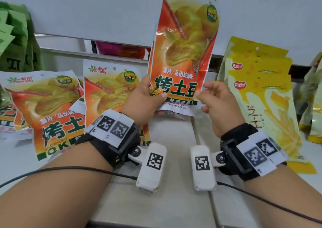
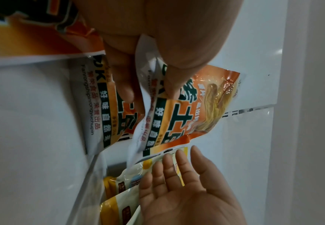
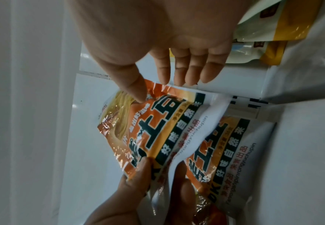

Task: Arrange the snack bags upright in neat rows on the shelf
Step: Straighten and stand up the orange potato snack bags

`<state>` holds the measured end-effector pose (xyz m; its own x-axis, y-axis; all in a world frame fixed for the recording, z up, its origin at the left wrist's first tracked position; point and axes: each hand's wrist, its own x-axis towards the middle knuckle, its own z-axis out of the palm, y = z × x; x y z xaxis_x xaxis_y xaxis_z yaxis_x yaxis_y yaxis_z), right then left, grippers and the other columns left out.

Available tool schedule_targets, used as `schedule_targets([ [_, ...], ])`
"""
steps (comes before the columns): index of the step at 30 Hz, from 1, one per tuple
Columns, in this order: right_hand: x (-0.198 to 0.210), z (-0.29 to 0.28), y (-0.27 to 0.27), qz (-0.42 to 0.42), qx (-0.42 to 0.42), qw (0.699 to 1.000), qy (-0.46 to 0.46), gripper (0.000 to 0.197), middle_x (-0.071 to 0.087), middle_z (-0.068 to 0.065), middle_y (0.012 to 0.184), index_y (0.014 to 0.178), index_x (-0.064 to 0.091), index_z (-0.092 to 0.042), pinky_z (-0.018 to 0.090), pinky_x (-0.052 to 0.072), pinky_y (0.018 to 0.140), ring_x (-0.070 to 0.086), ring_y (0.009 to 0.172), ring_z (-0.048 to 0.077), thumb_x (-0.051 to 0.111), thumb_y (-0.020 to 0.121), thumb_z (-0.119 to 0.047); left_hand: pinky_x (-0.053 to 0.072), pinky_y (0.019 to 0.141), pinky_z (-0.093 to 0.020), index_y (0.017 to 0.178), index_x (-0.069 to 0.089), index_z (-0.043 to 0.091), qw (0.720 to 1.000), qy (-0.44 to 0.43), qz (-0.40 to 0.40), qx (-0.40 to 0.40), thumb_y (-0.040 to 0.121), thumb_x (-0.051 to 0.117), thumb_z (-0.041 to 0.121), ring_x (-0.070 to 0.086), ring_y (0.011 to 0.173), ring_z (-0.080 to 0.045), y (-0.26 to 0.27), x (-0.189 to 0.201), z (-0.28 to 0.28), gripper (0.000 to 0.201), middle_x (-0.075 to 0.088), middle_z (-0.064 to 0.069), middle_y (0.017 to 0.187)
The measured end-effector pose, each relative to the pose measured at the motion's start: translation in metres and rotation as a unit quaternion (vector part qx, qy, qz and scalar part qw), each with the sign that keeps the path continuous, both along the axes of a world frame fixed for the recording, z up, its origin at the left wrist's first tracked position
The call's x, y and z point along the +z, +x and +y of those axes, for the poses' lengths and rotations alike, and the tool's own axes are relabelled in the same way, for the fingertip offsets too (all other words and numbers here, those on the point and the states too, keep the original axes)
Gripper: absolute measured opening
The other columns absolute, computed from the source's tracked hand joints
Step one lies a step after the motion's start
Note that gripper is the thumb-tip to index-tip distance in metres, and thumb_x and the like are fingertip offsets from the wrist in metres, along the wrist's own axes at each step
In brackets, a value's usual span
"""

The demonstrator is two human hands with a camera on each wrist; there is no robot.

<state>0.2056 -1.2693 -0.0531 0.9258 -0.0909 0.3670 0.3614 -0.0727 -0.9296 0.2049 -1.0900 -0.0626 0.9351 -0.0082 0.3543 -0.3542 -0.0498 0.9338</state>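
My left hand (image 1: 148,97) pinches the lower left corner of an orange potato-chip bag (image 1: 184,44) and holds it upright above the white shelf (image 1: 174,149), thumb on the front. The left wrist view shows the same hand (image 2: 148,92) on that bag (image 2: 186,109), with a second orange bag (image 2: 100,106) close behind the fingers. My right hand (image 1: 207,95) hovers at the bag's lower right edge with relaxed fingers, gripping nothing. In the right wrist view the right hand (image 3: 157,89) is spread, its thumb touching the bag (image 3: 157,121). Two more orange bags (image 1: 52,102) (image 1: 108,91) lie flat at left.
Yellow snack bags (image 1: 264,97) lean in a stack on the right, with pale bags (image 1: 311,102) beyond them. Green bags (image 1: 15,41) stand at the far left. Pink packs (image 1: 120,50) show through a gap under the white back panel. Cables trail from both wrists.
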Motion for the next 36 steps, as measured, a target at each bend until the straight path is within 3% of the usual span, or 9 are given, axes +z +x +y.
schedule_targets([
  [6,0.004,0.006,-0.01,-0.008,0.045,0.999,-0.008,0.046,0.053,-0.005,0.093,0.11,0.05,-0.025,0.024,0.046,0.072,0.059,0.087,0.006,0.069,0.072,-0.043,0.048,0.099,-0.042,0.131,0.054,0.022,0.998,-0.013,-0.026,-0.055,0.094,0.054,0.007,0.064,0.11,-0.019,-0.005,0.003,-0.003,0.041,0.069,-0.001,0.116],
  [9,0.003,0.01,-0.014,0.022,0.093,0.995,-0.008,0.08,0.056,-0.004,0.116,0.131,0.04,-0.028,0.036,0.051,0.083,0.057,0.11,0.014,0.073,0.063,-0.056,0.048,0.088,-0.031,0.109,0.067,0.04,0.994,0.005,-0.005,-0.113,0.088,0.047,0.041,0.064,0.1,-0.004,-0.011,0.007,-0.004,0.029,0.071,0.015,0.103],
  [12,0.004,0.009,-0.015,-0.004,0.081,0.997,0.002,0.078,0.055,0.002,0.129,0.134,0.035,-0.028,0.041,0.047,0.097,0.054,0.119,0.017,0.074,0.067,-0.034,0.042,0.097,-0.034,0.101,0.072,0.042,0.989,0.044,0.017,-0.137,0.086,0.026,0.061,0.057,0.116,-0.001,-0.016,0.007,-0.006,0.052,0.067,0.016,0.118],
  [15,0.005,0.007,-0.014,-0.028,0.105,0.992,0.063,0.054,0.063,0.002,0.113,0.124,0.043,-0.017,0.038,0.056,0.085,0.066,0.099,0.014,0.061,0.08,0.009,0.043,0.09,-0.03,0.099,0.071,0.037,0.995,-0.002,-0.001,-0.099,0.086,0.036,0.055,0.06,0.11,0.0,-0.014,0.008,-0.007,0.041,0.069,0.015,0.112],
  [17,0.006,0.005,-0.013,-0.036,0.115,0.991,0.062,0.047,0.064,-0.001,0.106,0.114,0.051,-0.018,0.036,0.054,0.09,0.065,0.098,0.016,0.053,0.082,0.016,0.041,0.09,-0.028,0.11,0.063,0.036,0.998,-0.032,-0.008,-0.048,0.086,0.055,0.047,0.059,0.103,0.001,-0.009,0.008,-0.005,0.027,0.064,0.015,0.112],
  [19,0.007,0.005,-0.014,-0.031,0.145,0.986,0.07,0.047,0.065,0.002,0.106,0.109,0.055,-0.021,0.037,0.051,0.093,0.063,0.102,0.023,0.05,0.082,0.017,0.037,0.093,-0.027,0.128,0.049,0.03,0.999,-0.041,-0.01,-0.02,0.081,0.064,0.045,0.055,0.104,0.0,-0.005,0.005,-0.002,0.051,0.056,0.011,0.117],
  [24,0.002,0.006,-0.013,0.028,0.175,0.979,0.103,0.023,0.072,0.003,0.097,0.1,0.063,-0.02,0.04,0.053,0.088,0.068,0.094,0.022,0.051,0.088,-0.004,0.041,0.106,-0.049,0.141,0.04,0.011,0.994,-0.097,0.022,-0.035,0.07,0.072,0.028,0.055,0.122,-0.03,-0.004,0.004,0.0,0.079,0.057,-0.013,0.133],
  [31,-0.004,0.005,-0.006,0.049,0.131,0.986,0.086,0.019,0.066,0.015,0.113,0.1,0.063,-0.018,0.051,0.044,0.1,0.062,0.108,0.032,0.044,0.097,-0.015,0.043,0.104,-0.047,0.138,0.041,0.018,0.997,-0.075,0.01,-0.019,0.064,0.073,0.028,0.058,0.118,-0.027,-0.001,0.001,0.002,0.082,0.059,-0.01,0.129],
  [36,0.0,0.002,-0.004,0.015,0.136,0.984,0.113,0.028,0.071,0.009,0.106,0.104,0.065,-0.015,0.042,0.053,0.087,0.067,0.101,0.027,0.06,0.079,-0.027,0.043,0.104,-0.048,0.136,0.045,0.017,0.996,-0.08,0.015,-0.047,0.06,0.076,0.022,0.057,0.119,-0.028,0.001,0.0,0.004,0.082,0.06,-0.01,0.128],
])
